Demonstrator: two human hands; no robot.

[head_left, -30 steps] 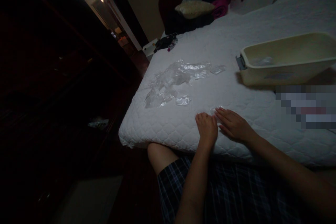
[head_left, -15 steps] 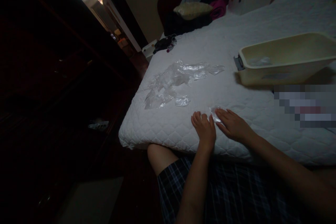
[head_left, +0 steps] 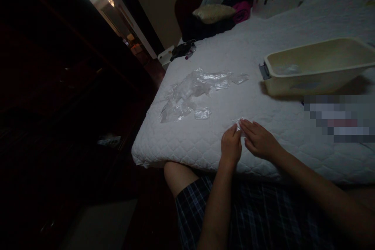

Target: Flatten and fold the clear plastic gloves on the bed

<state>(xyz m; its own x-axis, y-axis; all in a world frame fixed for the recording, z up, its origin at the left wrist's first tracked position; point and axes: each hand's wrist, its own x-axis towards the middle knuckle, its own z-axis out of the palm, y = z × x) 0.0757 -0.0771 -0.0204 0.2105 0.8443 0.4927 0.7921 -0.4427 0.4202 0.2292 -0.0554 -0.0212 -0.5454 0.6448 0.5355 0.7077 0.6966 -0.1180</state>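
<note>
A small clear plastic bag (head_left: 239, 125) lies on the white quilted bed near its front edge, partly hidden under my fingers. My left hand (head_left: 231, 144) is closed, thumb and fingers pinching the bag's near left side. My right hand (head_left: 260, 139) rests over the right side of the same bag, its fingers stretched out and lying on the plastic. Farther left, a loose spread of clear plastic bags (head_left: 199, 86) covers part of the quilt, and a folded bag (head_left: 202, 113) sits at its near end.
A cream plastic bin (head_left: 319, 80) with a grey latch stands on the bed at the right, some clear plastic inside. Behind it is a white box (head_left: 278, 2). At the headboard lie a beige cushion (head_left: 213, 13) and a magenta cloth roll (head_left: 241, 12). A blurred-out patch covers something at right.
My left hand has moved right to the bag, and its spread fingers have closed on the plastic. My right hand has stayed nearly in place over it.
</note>
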